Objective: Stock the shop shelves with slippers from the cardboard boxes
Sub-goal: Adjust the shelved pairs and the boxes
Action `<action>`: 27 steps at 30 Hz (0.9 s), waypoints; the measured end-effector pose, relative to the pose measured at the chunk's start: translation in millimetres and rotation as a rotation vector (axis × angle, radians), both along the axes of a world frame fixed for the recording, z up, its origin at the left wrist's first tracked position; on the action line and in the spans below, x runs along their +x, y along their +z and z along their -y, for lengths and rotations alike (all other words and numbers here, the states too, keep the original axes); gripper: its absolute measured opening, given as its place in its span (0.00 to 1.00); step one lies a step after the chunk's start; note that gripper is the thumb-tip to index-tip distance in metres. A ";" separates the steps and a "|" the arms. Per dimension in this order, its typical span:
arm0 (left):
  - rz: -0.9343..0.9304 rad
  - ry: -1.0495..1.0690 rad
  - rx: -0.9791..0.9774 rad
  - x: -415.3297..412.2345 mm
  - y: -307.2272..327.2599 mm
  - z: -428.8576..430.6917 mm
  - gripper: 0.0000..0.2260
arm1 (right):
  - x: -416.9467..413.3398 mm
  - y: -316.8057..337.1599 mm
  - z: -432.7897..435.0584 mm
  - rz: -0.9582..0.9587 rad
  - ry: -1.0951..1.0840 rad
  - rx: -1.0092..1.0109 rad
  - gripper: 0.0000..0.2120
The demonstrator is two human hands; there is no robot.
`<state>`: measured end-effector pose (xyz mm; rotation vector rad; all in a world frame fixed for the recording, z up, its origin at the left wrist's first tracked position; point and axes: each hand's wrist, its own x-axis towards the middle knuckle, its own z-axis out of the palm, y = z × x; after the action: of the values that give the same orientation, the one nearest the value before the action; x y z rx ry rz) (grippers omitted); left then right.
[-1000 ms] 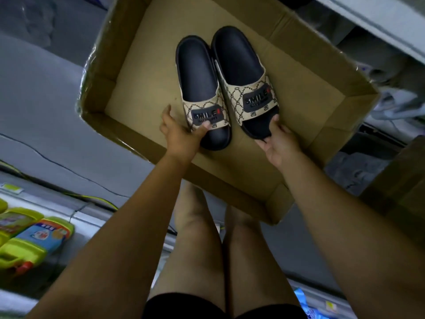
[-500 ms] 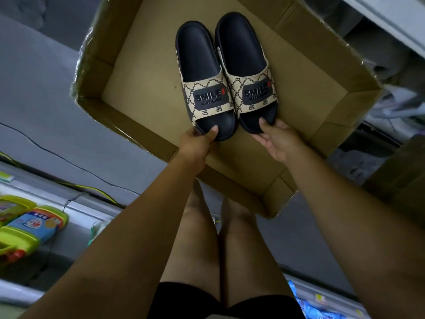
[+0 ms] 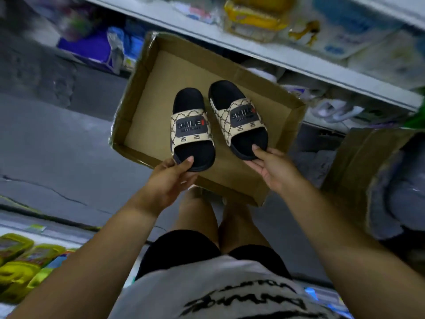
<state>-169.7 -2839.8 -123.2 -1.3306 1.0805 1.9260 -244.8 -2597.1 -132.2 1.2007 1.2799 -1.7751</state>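
While they're over box [image 3: 147, 107] | left fingers [image 3: 188, 161] pinch left slipper [image 3: 190, 127] | right fingers [image 3: 258, 149], right slipper [image 3: 241, 116]

Left hand [image 3: 170, 180], right hand [image 3: 274, 168]: outstretched, pinch grips.

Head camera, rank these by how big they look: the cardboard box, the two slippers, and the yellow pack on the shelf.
1. cardboard box, clearly the largest.
2. left slipper and right slipper, which look about alike, so they are not ranked apart.
3. yellow pack, the smallest, though it is blurred and farther from the camera.
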 end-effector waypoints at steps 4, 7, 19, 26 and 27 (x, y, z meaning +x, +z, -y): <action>-0.083 -0.067 0.034 -1.7 55.2 -0.5 0.12 | 37.2 67.3 -9.2 -0.083 -0.150 -0.049 0.13; -0.150 -0.156 0.041 -13.0 90.2 -0.3 0.10 | 64.6 109.0 -12.0 -0.109 -0.284 -0.035 0.09; -0.524 -0.717 0.102 -41.1 195.5 -97.1 0.22 | 171.1 203.3 -67.8 -0.427 -0.778 -0.066 0.15; -0.591 -0.834 0.220 42.4 226.3 -236.7 0.26 | 273.3 232.2 -151.1 -0.519 -1.044 -0.057 0.15; -0.596 -0.851 0.245 57.8 230.5 -256.9 0.25 | 290.6 236.5 -165.5 -0.531 -1.071 -0.044 0.16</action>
<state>-111.9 -2582.8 107.3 -0.0666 1.3281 1.6946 45.8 -2431.6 104.3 1.6044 0.8519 -3.0199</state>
